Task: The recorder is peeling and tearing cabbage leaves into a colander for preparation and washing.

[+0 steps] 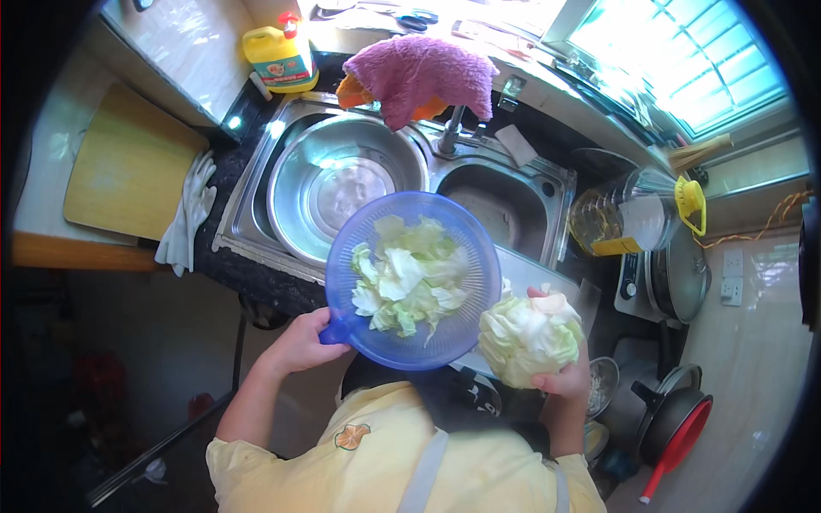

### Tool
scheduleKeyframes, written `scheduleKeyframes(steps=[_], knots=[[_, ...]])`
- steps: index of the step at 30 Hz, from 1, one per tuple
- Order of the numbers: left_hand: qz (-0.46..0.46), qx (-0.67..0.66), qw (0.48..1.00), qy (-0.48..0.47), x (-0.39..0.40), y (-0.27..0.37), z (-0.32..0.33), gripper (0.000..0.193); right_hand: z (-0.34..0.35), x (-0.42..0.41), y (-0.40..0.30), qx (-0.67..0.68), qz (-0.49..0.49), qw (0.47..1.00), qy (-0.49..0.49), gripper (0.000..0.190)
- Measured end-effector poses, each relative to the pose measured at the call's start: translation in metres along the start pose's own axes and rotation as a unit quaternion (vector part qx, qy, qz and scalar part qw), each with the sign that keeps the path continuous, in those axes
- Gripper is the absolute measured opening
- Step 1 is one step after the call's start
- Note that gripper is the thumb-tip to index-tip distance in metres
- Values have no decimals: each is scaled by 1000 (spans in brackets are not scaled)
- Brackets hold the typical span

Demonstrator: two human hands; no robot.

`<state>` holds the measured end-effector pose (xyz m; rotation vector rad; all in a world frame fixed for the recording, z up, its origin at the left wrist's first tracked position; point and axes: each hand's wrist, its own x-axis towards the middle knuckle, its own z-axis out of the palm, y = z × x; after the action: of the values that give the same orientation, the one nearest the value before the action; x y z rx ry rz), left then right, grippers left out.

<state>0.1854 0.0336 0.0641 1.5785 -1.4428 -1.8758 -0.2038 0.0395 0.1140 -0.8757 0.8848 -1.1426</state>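
Note:
My left hand [310,341] grips the handle of a blue plastic colander [478,256]. Torn cabbage leaves [407,276] lie inside it. To its right, my right hand [567,378] holds a partly peeled head of cabbage [529,336] close to the colander's rim. Behind the colander a large stainless steel basin [346,173] stands in the left sink bowl, and the smaller right sink bowl [507,205] is partly covered by the colander's edge. Under the cabbage and colander, a pale board [539,272] shows only in part.
Rubber gloves [189,218] hang by a cutting board [131,163] at left. A purple cloth [423,74] drapes over the faucet [451,131]. At right are an oil bottle [628,215], a lidded pan [680,279], a small strainer [603,385] and a red-rimmed pan [673,417].

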Motion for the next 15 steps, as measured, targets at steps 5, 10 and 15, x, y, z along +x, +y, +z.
scheduleKeyframes(steps=[5, 10, 15], knots=[[-72, -19, 994, 83, -30, -20, -9, 40, -23, 21, 23, -1, 35, 995, -96, 100], [-91, 3, 991, 94, -38, -50, -13, 40, -29, 18, 30, -19, 55, 991, -123, 102], [-113, 56, 990, 68, -13, -67, -35, 36, -24, 6, 39, -14, 58, 996, -68, 100]])
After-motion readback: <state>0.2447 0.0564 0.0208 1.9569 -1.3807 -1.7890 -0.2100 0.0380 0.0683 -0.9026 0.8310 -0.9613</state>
